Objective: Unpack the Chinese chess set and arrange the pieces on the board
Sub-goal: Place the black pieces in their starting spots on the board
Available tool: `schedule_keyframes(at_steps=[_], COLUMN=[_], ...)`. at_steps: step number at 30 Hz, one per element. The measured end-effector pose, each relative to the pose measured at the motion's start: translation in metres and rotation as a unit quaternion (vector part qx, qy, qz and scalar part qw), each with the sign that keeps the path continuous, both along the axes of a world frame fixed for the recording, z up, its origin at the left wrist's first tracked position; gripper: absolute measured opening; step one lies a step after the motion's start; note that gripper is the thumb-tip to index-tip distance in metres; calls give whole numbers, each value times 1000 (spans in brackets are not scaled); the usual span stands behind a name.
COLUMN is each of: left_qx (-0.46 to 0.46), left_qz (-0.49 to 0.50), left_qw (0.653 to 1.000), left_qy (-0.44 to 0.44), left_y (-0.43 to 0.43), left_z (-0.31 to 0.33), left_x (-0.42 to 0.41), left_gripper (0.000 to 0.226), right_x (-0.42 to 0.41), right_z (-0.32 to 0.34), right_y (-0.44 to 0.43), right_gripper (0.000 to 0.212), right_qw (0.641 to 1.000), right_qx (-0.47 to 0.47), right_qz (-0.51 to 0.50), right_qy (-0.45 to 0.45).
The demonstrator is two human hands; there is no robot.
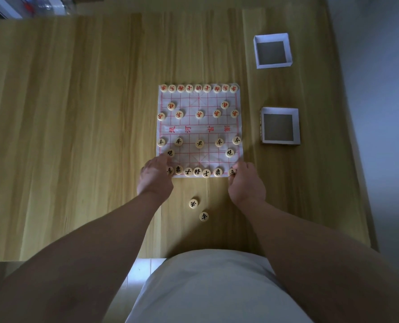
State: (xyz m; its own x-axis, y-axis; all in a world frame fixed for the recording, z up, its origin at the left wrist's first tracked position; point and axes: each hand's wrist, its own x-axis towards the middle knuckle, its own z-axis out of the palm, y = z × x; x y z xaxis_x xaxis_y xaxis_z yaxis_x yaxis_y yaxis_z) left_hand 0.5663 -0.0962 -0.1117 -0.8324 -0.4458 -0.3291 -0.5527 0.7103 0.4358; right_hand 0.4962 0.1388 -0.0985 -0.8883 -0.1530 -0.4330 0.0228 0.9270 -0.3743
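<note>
The paper chess board (199, 130) lies flat on the wooden table (77, 136). Red pieces fill its far rows, the back row (198, 88) complete. Black pieces stand on the near half. In the near row, my left hand (155, 177) touches the black horse piece (169, 170) at the left end. My right hand (246, 181) pinches the black horse piece (232, 172) at the right end. Two black chariot pieces (193, 203) (204, 216) lie loose on the table in front of the board, between my forearms.
Two open white box halves stand right of the board, one far (273, 51) and one level with the board's middle (280, 125). The table's near edge (100, 259) runs just in front of my body.
</note>
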Motion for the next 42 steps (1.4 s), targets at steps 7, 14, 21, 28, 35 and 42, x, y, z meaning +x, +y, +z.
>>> schedule_keyframes(at_steps=[7,14,21,28,35,42], left_qx=[0,-26,-24,-52,-51,-9], left_qz=[-32,-76,-80,-94,-335,-230], left_qw=[999,997,996,994,934,973], left_qy=[9,10,-19,10,112,1], left_y=[0,4,9,11,27,49], left_z=[2,4,8,13,13,4], left_x=[0,-3,1,4,29,57], left_gripper=[46,32,25,34,27,23], right_x=[-3,3,11,13,30,50], right_z=[1,6,5,10,18,11], right_y=[-7,-14,-14,-13,-11,-2], right_gripper=[46,28,32,35,36,39], right_qw=[1000,987,977,972,924,909], right_qx=[13,47,69,48,0,15], right_qz=[25,132,182,207,381,416], right_qy=[-11,85,89,95,10,-30])
